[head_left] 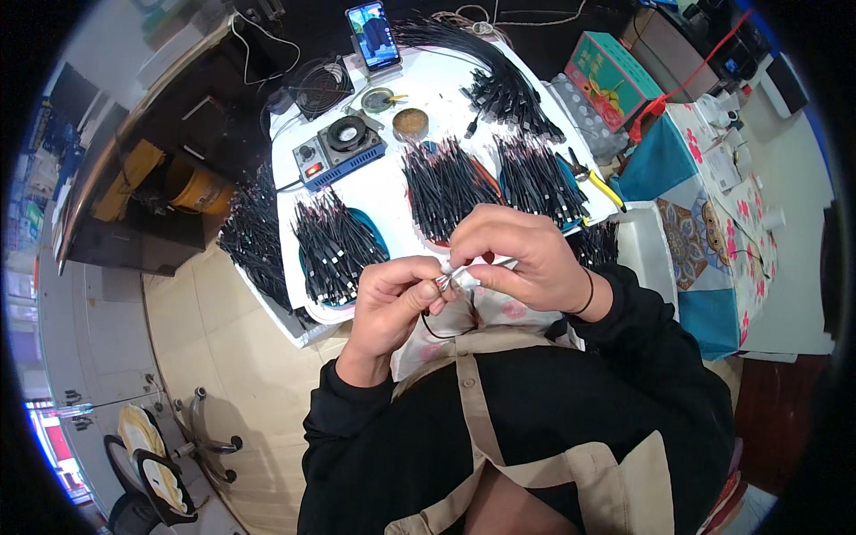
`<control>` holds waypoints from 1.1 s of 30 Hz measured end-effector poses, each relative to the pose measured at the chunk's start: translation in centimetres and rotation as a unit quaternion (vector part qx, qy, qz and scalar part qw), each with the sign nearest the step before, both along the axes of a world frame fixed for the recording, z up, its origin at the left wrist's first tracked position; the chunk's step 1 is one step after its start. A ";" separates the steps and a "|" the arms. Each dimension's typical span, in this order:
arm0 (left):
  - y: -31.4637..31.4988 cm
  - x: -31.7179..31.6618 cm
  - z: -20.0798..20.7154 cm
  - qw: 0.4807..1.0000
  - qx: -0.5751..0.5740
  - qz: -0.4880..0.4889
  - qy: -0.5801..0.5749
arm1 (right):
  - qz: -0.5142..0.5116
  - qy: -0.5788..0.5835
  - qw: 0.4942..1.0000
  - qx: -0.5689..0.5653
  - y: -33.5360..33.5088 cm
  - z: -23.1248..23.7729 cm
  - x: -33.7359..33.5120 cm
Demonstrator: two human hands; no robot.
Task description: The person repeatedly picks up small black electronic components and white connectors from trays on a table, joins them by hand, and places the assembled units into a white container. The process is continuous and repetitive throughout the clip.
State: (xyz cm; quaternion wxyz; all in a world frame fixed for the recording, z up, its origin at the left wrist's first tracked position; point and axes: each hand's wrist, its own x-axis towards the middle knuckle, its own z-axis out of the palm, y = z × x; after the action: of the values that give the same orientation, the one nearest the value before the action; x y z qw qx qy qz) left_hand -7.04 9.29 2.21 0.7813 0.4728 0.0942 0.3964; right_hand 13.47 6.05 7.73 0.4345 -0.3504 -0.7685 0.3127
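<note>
My left hand pinches thin stripped wires between thumb and fingers, in front of my lap. A black cable loops below them. My right hand meets it from the right, its thumb and forefinger closed on the same wire ends, and something small and white shows at its fingertips. Just beyond my hands lie a bundle of short black cables and another bundle to its right. A third bundle, with metal plugs facing me, sits to the left in a teal-rimmed tray.
On the white table stand a small solder pot with a lit red switch, a round tin and a propped phone. Yellow-handled pliers lie at the right edge. More black cables hang at the left.
</note>
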 end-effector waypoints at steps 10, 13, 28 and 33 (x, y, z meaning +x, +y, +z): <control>-2.0 -0.6 0.8 0.993 0.026 0.119 -0.003 | -0.157 -0.091 0.973 0.141 -1.9 -0.4 0.3; -2.7 -0.7 1.0 0.995 0.023 0.093 0.007 | -0.186 -0.137 0.953 0.194 -2.7 -0.2 1.0; -4.4 0.6 2.3 0.952 0.242 0.126 0.142 | 0.027 -0.069 0.996 -0.046 -4.5 0.7 1.2; -2.8 1.6 1.5 0.802 0.518 0.185 0.232 | 0.068 0.264 0.782 -0.561 -4.7 -1.7 2.2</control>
State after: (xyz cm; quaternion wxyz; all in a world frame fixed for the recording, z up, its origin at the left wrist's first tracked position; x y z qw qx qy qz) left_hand -5.43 6.47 3.75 0.2863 0.8586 0.1393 0.4018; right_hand 15.71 1.38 6.07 0.3246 -0.3827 -0.3346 0.7976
